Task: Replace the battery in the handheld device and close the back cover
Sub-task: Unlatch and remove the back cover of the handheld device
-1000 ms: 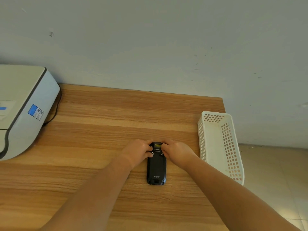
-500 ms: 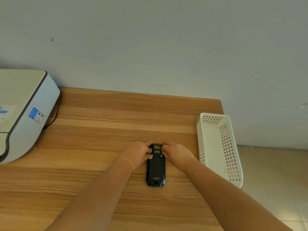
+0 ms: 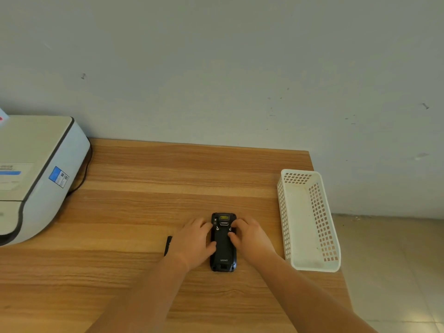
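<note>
Both hands flank the black handheld device point(image 3: 223, 243), which lies back-up on the wooden table point(image 3: 149, 212) near its front edge. The left hand point(image 3: 193, 241) cups the left side with the thumb on the back cover point(image 3: 223, 246); the right hand point(image 3: 249, 237) curls over the right side, thumb pressing near the two small latches up top. Neither hand lifts it; both clasp it loosely, probably to pin it flat while the latches are worked. A thin dark piece point(image 3: 168, 245) lies just left of the left hand; what it is, I cannot tell. The white basket point(image 3: 286, 227) to the right looks empty. A printer point(image 3: 36, 174) sits far left
</note>
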Tool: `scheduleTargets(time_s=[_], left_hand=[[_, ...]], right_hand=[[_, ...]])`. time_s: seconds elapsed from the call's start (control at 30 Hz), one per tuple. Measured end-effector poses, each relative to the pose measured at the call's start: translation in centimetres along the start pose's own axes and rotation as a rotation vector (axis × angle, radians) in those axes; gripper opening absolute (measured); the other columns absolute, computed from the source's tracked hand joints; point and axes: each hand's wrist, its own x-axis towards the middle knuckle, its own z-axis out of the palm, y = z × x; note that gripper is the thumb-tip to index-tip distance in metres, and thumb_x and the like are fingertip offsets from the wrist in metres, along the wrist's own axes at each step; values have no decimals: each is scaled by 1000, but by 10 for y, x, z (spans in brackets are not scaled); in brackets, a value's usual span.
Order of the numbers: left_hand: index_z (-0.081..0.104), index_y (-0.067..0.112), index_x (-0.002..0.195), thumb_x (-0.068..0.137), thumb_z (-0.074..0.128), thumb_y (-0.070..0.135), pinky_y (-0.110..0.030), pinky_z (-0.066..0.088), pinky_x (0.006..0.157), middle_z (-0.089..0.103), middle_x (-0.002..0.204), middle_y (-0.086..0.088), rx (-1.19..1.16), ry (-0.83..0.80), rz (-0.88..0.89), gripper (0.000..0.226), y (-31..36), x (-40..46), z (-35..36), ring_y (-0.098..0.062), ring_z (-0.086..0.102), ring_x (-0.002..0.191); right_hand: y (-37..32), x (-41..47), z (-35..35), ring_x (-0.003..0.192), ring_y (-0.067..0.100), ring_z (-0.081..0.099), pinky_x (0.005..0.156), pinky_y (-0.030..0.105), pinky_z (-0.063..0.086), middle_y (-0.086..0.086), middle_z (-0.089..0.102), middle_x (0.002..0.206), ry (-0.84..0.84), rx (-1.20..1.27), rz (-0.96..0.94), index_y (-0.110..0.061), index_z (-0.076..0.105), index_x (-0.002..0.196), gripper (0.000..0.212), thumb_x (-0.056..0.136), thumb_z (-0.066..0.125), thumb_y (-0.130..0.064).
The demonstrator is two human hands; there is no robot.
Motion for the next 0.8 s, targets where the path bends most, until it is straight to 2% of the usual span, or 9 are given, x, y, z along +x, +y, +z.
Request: scheduleTargets(time_s=[0.1, 0.2, 0.37, 0.5, 0.8], left_hand=[[54, 27, 125, 89, 50, 52, -35, 41, 98, 54, 122, 7, 43, -50, -90, 44, -1, -17, 4, -15, 48, 117], [50, 27, 133, 88, 46, 55, -37, 37, 104, 52, 129, 7, 48, -94, -116, 52, -3, -31, 9, -16, 44, 123], [46, 28, 137, 83, 48, 63, -39, 28, 112, 48, 132, 7, 71, -126, -56, 64, -1, -48, 16, -16, 38, 128], [42, 23, 140, 82, 48, 69, -41, 24, 113, 47, 133, 3, 112, -172, -50, 75, 6, -49, 25, -19, 36, 129], [51, 26, 133, 87, 52, 62, -36, 28, 108, 54, 126, 7, 49, -110, -109, 59, 9, -39, 36, -15, 42, 125]], right_hand=[[-12, -7, 5, 124, 14, 42, 95, 30, 49, -4, 44, 133, -47, -14, 50, -24, 49, 132, 46, 92, 57, -43], [-27, -9, 11, 126, 18, 39, 93, 35, 51, -1, 37, 136, -89, -50, 110, -25, 43, 137, 57, 89, 57, -51], [-41, -7, 16, 124, 25, 38, 89, 38, 53, 6, 32, 135, -133, -85, 218, -25, 39, 135, 59, 86, 61, -49], [-44, -3, 17, 120, 27, 41, 88, 40, 53, 7, 32, 132, -153, -91, 260, -25, 39, 131, 61, 83, 66, -49], [-44, 5, 18, 114, 27, 45, 81, 38, 54, 7, 34, 128, -167, -106, 279, -23, 41, 124, 59, 78, 70, -47]])
